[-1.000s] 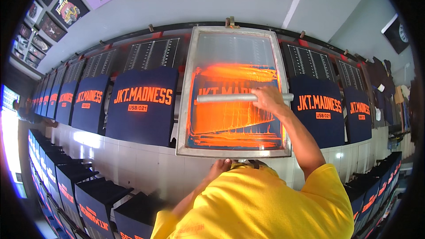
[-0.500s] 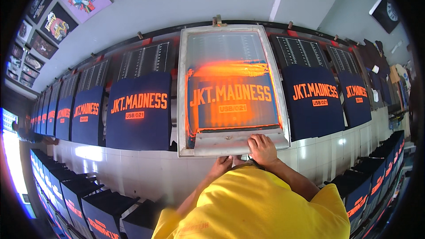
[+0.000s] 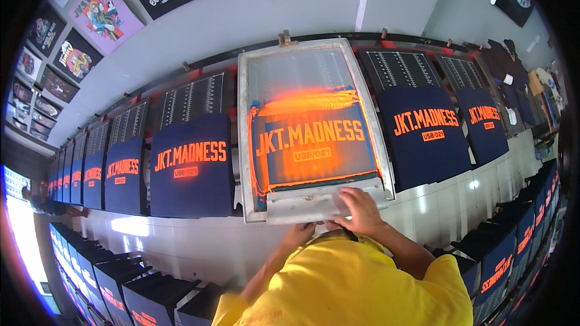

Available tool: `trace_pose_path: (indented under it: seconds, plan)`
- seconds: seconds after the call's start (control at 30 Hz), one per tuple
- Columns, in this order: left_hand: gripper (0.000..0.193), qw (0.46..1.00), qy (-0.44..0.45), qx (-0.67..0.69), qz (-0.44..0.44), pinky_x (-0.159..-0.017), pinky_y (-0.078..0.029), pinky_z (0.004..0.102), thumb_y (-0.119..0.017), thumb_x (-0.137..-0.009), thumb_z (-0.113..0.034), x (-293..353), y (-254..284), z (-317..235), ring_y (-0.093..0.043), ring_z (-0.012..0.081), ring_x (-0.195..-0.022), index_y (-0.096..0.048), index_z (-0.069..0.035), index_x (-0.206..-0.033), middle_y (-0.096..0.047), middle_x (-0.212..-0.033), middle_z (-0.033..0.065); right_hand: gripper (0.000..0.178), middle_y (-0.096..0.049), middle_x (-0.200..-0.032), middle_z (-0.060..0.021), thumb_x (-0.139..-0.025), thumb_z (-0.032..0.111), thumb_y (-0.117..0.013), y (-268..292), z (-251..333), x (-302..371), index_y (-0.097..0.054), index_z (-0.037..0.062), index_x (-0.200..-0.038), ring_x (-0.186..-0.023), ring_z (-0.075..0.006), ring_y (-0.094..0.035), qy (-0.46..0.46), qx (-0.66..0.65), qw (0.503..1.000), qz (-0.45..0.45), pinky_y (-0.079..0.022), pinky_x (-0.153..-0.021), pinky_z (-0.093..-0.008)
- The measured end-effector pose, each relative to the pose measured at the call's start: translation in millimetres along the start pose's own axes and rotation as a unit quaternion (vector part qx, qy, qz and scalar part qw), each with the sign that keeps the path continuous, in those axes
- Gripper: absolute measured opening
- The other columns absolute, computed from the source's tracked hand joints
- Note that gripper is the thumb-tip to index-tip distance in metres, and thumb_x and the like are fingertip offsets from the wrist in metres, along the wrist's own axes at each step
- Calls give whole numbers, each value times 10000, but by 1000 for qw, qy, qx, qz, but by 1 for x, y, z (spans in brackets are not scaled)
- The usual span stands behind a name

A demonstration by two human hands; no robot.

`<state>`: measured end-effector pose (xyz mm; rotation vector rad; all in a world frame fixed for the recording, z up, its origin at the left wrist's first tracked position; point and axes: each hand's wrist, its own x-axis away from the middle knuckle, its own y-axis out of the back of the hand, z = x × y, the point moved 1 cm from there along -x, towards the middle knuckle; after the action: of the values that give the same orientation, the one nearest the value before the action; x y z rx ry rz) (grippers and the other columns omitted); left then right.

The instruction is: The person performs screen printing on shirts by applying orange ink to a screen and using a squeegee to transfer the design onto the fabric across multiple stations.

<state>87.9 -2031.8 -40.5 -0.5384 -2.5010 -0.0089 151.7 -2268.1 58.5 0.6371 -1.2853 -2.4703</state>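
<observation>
A screen printing frame (image 3: 244,145) with a metal rim lies over one of the boards, wet orange ink spread over its mesh (image 3: 296,66). A wide silver squeegee (image 3: 302,206) rests across its near end. My right hand (image 3: 365,214) is at the squeegee's right part, fingers stretched onto it and thumb apart. At the frame's front edge, close to my body, is my left hand (image 3: 298,235), its fingers curled and partly hidden by the rim. Orange lettering shows through the mesh.
Navy shirts with orange prints lie on boards to the left (image 3: 190,187) and right (image 3: 423,157). Another row (image 3: 157,296) stands behind me across the tiled floor (image 3: 181,235). A rail (image 3: 223,57) with metal stops runs along the far side. Dark garments (image 3: 510,78) hang at far right.
My right hand has slid nearer to me on the squeegee, its fingers uncurling and the thumb coming apart. The left hand stays by the frame's front edge. The view has tilted slightly.
</observation>
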Motion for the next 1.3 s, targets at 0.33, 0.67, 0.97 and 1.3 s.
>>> trace_pose_path:
  seconds: [0.33,0.67,0.97,1.3]
  plan:
    - [260,948,-52,-37,-313,-779,-517,355,-486,-969,-144,76,110,-99,-651,242,-885,-682,-27,-1095,-679,-958,136,234,-662,-1047,-174,-951,114,-530,24,-123,4,-581,18,-1158,-916,-369,-637,-363,-6,927,-97,-500,-820,-448]
    - [256,839,-19,-350,-417,-713,-518,425,-585,-908,-193,24,175,-45,-661,405,-798,-689,-12,-1056,-663,-826,226,173,-666,-822,-113,-903,-8,-549,-15,-172,14,-657,-47,-1032,-753,-151,-619,-339,-194,883,-258,-491,-705,-281]
    - [208,830,-71,-348,-429,-518,-364,340,-637,-893,-168,20,193,-26,-407,71,-559,-658,21,-809,-450,-535,59,133,-658,-793,-122,-871,-5,-568,-13,-166,10,-660,-46,-958,-721,-189,-623,-316,-148,894,-283,-486,-678,-308]
    - [311,775,-101,-406,-473,-771,-524,408,-655,-893,-263,41,157,-58,-678,356,-894,-685,-6,-1066,-701,-946,171,344,-654,-1053,-198,-887,209,-661,22,-130,9,-611,-15,-1143,-981,-368,-623,-220,19,963,-156,-502,-874,-428]
